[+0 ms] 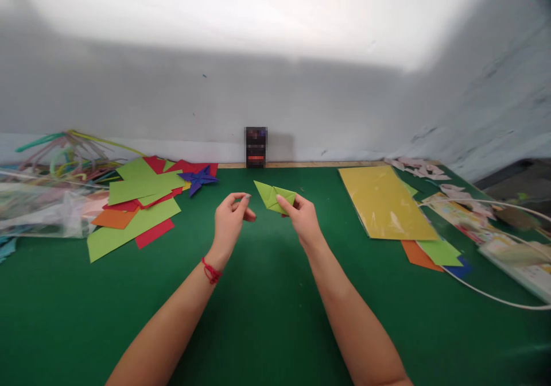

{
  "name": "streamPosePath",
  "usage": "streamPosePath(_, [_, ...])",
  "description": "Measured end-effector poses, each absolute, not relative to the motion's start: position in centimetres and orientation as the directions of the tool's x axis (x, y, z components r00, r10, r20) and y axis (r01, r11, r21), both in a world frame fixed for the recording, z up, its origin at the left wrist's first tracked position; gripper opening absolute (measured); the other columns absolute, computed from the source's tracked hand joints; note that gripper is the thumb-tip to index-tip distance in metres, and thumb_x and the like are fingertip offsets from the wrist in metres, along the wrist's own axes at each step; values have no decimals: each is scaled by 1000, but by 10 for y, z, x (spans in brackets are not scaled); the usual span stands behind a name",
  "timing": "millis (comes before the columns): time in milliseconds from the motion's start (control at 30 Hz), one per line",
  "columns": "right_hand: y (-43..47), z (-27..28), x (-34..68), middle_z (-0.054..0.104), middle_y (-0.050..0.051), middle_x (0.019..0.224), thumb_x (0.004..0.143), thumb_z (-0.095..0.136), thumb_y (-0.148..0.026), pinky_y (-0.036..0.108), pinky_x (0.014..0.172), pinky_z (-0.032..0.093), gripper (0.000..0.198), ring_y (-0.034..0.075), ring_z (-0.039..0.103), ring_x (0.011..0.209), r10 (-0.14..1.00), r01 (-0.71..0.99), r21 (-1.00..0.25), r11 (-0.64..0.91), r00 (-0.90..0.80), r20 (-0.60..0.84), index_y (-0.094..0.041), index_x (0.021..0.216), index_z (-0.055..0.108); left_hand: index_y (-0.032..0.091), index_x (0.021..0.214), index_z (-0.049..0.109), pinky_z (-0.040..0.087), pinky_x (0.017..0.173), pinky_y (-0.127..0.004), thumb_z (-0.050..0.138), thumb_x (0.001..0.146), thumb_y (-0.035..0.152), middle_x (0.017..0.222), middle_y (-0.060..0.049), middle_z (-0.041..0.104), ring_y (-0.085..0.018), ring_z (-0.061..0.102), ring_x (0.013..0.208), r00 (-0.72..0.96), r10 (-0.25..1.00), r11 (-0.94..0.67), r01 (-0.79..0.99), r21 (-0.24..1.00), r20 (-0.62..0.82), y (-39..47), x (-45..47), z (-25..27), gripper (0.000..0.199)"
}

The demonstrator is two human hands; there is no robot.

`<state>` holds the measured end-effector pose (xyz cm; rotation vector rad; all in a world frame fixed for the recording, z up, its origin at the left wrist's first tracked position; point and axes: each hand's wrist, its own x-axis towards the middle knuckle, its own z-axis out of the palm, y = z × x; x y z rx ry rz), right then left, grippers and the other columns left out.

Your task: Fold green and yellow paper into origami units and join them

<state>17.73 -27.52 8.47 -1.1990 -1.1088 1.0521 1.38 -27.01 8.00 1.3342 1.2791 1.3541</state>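
Observation:
My right hand [305, 216] grips a folded light-green paper piece [270, 195] between thumb and fingers, above the green table. The piece has visible creases, and a sharp point of it faces left. Part of its right end is hidden by the thumb and fingers. To the left of the paper, apart from it, is my left hand [232, 213]. Its fingers are loosely curled with the thumb near the index fingertip, and nothing shows in them. A red string bracelet [210, 271] circles the left wrist.
A blue-purple folded paper star [199, 179] lies by green sheets [144, 189] and red and orange ones at left. Bundled pipe cleaners [64, 150] and plastic bags are farther left. At right are a yellow pack [385, 202] and a white cable [486, 294]. A dark box-like object [256, 146] stands by the wall.

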Motion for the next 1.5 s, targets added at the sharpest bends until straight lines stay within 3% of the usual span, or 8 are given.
streamPosePath(100, [-274, 84, 180, 69, 8, 85, 68, 66, -46, 29, 56, 48, 36, 19, 61, 72, 984, -14, -997, 81, 163, 78, -16, 89, 67, 24, 108, 61, 38, 97, -44, 66, 65, 17, 126, -10, 55, -28, 48, 119, -46, 977, -191, 256, 948, 209, -266, 11, 76, 45])
streamPosePath(167, [-274, 84, 182, 69, 8, 86, 69, 65, -46, 29, 57, 48, 36, 19, 61, 73, 984, -7, -996, 87, 158, 85, -17, 90, 67, 26, 108, 63, 30, 104, -45, 67, 63, 16, 134, -7, 49, -28, 40, 127, 31, 978, -206, 290, 935, 206, -266, 13, 77, 46])
streamPosePath(333, [-274, 83, 179, 67, 6, 80, 70, 65, -45, 28, 56, 47, 33, 17, 59, 68, 987, 28, -993, 112, 115, 115, -17, 86, 66, 19, 91, 66, 48, 81, -36, 59, 76, 36, 93, -8, 71, -24, 64, 91, 204, 976, -99, 79, 992, 81, -273, 25, 84, 24])
streamPosePath(500, [-276, 81, 171, 64, 3, 71, 72, 64, -45, 27, 54, 46, 29, 15, 56, 62, 988, 39, -991, 129, 76, 132, -17, 78, 64, 18, 62, 59, 46, 61, -28, 59, 76, 41, 57, -1, 63, -16, 60, 58, 118, 984, -164, 298, 940, 134, -277, 23, 84, 26])
streamPosePath(600, [-277, 83, 173, 65, 4, 74, 71, 65, -45, 27, 55, 46, 30, 16, 57, 64, 992, 13, -994, 113, 59, 113, -17, 80, 65, 19, 69, 59, 47, 70, -30, 62, 75, 37, 71, -2, 65, -17, 61, 70, 117, 961, -272, 271, 923, 249, -277, 22, 85, 19])
streamPosePath(767, [-276, 89, 185, 68, 5, 82, 68, 68, -42, 29, 61, 47, 34, 16, 60, 71, 1000, -149, -989, -4, 13, -6, -18, 92, 68, 20, 97, 58, 51, 78, -36, 66, 71, 29, 100, -7, 64, -21, 63, 90, 331, 929, -104, -199, 974, 167, -278, 25, 90, 28])
streamPosePath(1067, [-289, 105, 179, 66, 5, 86, 73, 67, -36, 25, 64, 46, 29, 13, 59, 72, 965, -221, -973, -71, -262, -10, -17, 95, 67, 17, 77, 57, 50, 71, -27, 70, 72, 34, 81, -1, 60, -12, 59, 74, 398, 908, 85, -484, 871, 133, -277, 24, 79, 22])
streamPosePath(1500, [-291, 111, 179, 52, 1, 61, 86, 33, -59, 25, 55, 43, 51, 12, 51, 56, 986, 85, -993, 80, -150, 66, -16, 69, 55, 15, 70, 51, 49, 62, -25, 68, 70, 26, 63, 4, 57, -11, 61, 60, 399, 917, 21, -76, 997, 11, -278, 19, 100, 20])
